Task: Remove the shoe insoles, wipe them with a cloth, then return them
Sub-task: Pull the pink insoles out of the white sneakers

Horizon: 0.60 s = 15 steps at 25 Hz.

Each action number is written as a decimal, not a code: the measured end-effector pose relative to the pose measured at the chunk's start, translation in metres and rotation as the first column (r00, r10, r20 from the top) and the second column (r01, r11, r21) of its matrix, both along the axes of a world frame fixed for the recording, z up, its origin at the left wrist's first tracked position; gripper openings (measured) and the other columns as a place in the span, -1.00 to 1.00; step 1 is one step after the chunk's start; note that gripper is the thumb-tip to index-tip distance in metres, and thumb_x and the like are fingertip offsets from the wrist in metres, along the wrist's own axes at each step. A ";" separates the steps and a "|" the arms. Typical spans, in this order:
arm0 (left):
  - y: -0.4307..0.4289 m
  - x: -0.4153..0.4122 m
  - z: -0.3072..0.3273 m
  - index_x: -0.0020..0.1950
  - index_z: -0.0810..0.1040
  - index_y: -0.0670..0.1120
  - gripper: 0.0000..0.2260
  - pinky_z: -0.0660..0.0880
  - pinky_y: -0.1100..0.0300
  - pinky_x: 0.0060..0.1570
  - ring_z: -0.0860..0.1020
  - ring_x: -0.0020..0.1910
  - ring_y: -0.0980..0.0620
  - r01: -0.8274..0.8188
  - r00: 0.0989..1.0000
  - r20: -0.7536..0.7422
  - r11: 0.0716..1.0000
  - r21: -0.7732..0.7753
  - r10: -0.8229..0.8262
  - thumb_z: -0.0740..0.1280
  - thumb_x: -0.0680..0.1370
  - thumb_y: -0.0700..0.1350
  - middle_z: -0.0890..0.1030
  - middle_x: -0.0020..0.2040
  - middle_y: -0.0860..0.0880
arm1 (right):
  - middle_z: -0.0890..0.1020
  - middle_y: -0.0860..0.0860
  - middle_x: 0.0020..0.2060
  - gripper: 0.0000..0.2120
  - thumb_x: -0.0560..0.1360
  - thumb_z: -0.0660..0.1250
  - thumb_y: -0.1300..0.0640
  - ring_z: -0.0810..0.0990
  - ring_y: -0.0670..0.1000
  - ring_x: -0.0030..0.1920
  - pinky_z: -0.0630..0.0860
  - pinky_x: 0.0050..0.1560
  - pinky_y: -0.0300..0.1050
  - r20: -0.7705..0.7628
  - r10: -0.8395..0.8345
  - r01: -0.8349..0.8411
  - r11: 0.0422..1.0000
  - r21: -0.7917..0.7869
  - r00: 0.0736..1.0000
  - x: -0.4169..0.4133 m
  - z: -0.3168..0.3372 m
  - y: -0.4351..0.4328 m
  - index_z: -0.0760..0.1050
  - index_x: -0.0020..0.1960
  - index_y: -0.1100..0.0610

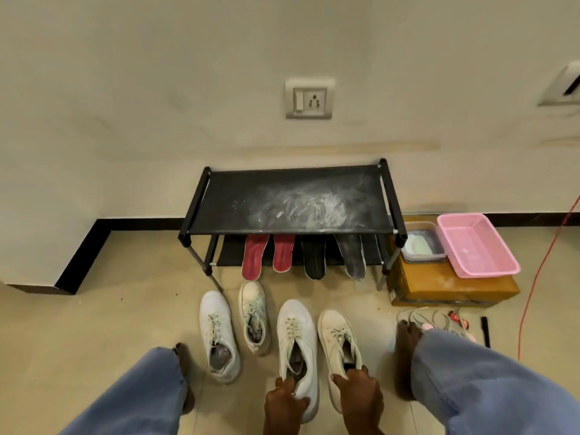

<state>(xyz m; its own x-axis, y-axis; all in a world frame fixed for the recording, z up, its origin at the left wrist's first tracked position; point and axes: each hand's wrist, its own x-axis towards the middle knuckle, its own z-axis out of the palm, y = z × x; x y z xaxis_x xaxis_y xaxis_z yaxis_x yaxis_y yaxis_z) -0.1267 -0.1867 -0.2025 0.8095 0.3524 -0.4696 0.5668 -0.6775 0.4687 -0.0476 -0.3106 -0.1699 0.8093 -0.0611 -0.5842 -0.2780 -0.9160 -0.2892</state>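
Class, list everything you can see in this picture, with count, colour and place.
rack: 1, black, against wall
shoes: 4, white, floor before it
insoles: 4, two red, two dark, lower shelf
box: 1, brown, right of rack
basket: 1, pink, on box
tub: 1, clear, on box
socket: 1, white, wall
cable: 1, red, floor at right
legs: 2, blue jeans, either side
left hand: grips a shoe's heel
right hand: grips rightmost shoe's heel

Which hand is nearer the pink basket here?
Right. The right hand, holding the rightmost shoe by its heel, is closer to the camera than the pink basket and left of it. The left hand, holding the third shoe by its heel, is farther left still.
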 end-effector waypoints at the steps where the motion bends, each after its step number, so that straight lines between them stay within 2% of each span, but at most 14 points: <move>1: 0.005 0.009 -0.006 0.13 0.43 0.04 -0.49 0.44 0.35 -0.20 0.63 -0.16 0.14 -0.104 0.993 -0.053 0.994 -0.028 0.103 0.40 0.27 0.23 0.62 -0.06 -0.13 | 0.54 0.00 0.03 -0.70 0.47 0.26 -0.17 0.55 0.02 0.05 0.46 0.02 -0.15 0.005 -0.029 0.029 1.000 -0.001 1.000 0.007 -0.011 0.005 0.54 0.02 0.03; 2: 0.009 0.019 -0.017 0.23 0.46 -0.02 -0.54 0.43 0.28 -0.02 0.60 0.04 0.05 -0.166 0.986 -0.034 0.986 -0.023 0.165 0.39 0.40 0.14 0.57 0.11 -0.09 | 0.55 0.00 0.01 -0.71 0.47 0.27 -0.17 0.56 0.03 0.02 0.47 0.00 -0.14 0.014 -0.050 0.050 0.999 -0.001 0.999 0.014 -0.022 0.010 0.53 0.01 0.03; 3: 0.015 0.026 -0.034 0.27 0.48 -0.07 -0.56 0.41 0.23 0.05 0.57 0.11 -0.02 -0.201 0.980 -0.006 0.980 -0.009 0.201 0.38 0.45 0.08 0.55 0.18 -0.08 | 0.57 0.01 0.00 -0.71 0.47 0.28 -0.15 0.57 0.05 0.00 0.47 -0.03 -0.13 0.022 -0.081 0.081 0.997 0.002 0.996 0.021 -0.034 0.016 0.52 0.01 0.05; 5: 0.022 0.043 -0.047 0.20 0.55 -0.16 -0.60 0.45 0.19 -0.01 0.60 0.05 -0.11 -0.248 0.969 -0.015 0.968 -0.026 0.248 0.44 0.42 -0.03 0.58 0.13 -0.14 | 0.60 0.06 -0.01 -0.65 0.45 0.34 -0.11 0.59 0.08 -0.03 0.46 -0.07 -0.13 0.050 -0.132 0.130 0.990 0.045 0.990 0.038 -0.058 0.028 0.52 0.06 0.14; 7: 0.029 0.060 -0.060 0.08 0.61 -0.24 -0.65 0.49 0.18 -0.12 0.63 -0.08 -0.16 -0.308 0.950 0.026 0.947 -0.088 0.311 0.51 0.36 -0.13 0.62 0.02 -0.22 | 0.59 0.12 0.07 -0.63 0.44 0.37 -0.05 0.59 0.14 -0.02 0.48 -0.04 -0.09 0.074 -0.093 0.087 0.993 0.080 0.993 0.054 -0.083 0.040 0.56 0.07 0.22; 10: 0.039 0.080 -0.090 0.03 0.62 -0.26 -0.68 0.49 0.17 -0.13 0.64 -0.10 -0.18 -0.366 0.930 -0.009 0.928 -0.075 0.367 0.52 0.35 -0.15 0.64 -0.03 -0.21 | 0.50 0.16 0.24 -0.70 0.44 0.39 0.04 0.58 0.21 0.01 0.48 0.02 -0.04 0.080 -0.051 0.043 0.994 0.098 0.995 0.073 -0.122 0.054 0.59 -0.01 0.28; 12: 0.045 0.087 -0.116 -0.03 0.63 -0.27 -0.67 0.52 0.18 -0.23 0.65 -0.22 -0.18 -0.359 0.933 -0.006 0.930 -0.077 0.359 0.56 0.28 -0.15 0.65 -0.09 -0.23 | 0.48 0.17 0.27 -0.66 0.45 0.39 0.06 0.58 0.22 0.01 0.48 0.03 -0.07 0.100 -0.058 0.046 0.992 0.118 0.993 0.083 -0.144 0.061 0.56 0.05 0.32; 13: 0.045 0.089 -0.126 -0.05 0.63 -0.27 -0.66 0.54 0.17 -0.26 0.66 -0.25 -0.18 -0.338 0.941 -0.024 0.937 -0.085 0.337 0.56 0.26 -0.15 0.66 -0.09 -0.24 | 0.48 0.17 0.27 -0.65 0.45 0.38 0.07 0.58 0.22 0.01 0.48 0.04 -0.07 0.108 -0.066 0.053 0.991 0.122 0.992 0.086 -0.153 0.063 0.55 0.08 0.33; 15: 0.045 0.092 -0.137 0.04 0.62 -0.25 -0.67 0.52 0.12 -0.15 0.64 -0.13 -0.21 -0.365 0.931 -0.038 0.928 -0.069 0.363 0.52 0.34 -0.16 0.63 0.04 -0.25 | 0.45 0.17 0.31 -0.67 0.46 0.38 0.10 0.58 0.24 0.01 0.51 0.08 -0.01 0.122 -0.060 0.045 0.991 0.123 0.991 0.089 -0.167 0.065 0.55 0.07 0.34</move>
<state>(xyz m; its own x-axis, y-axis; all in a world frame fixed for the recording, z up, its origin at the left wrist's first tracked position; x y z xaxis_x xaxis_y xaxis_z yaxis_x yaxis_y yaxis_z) -0.0352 -0.1418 -0.3391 0.6198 0.5846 -0.5235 0.7800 -0.3862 0.4923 0.0412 -0.2452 -0.3373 0.8739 -0.0414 -0.4842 -0.2798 -0.8575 -0.4317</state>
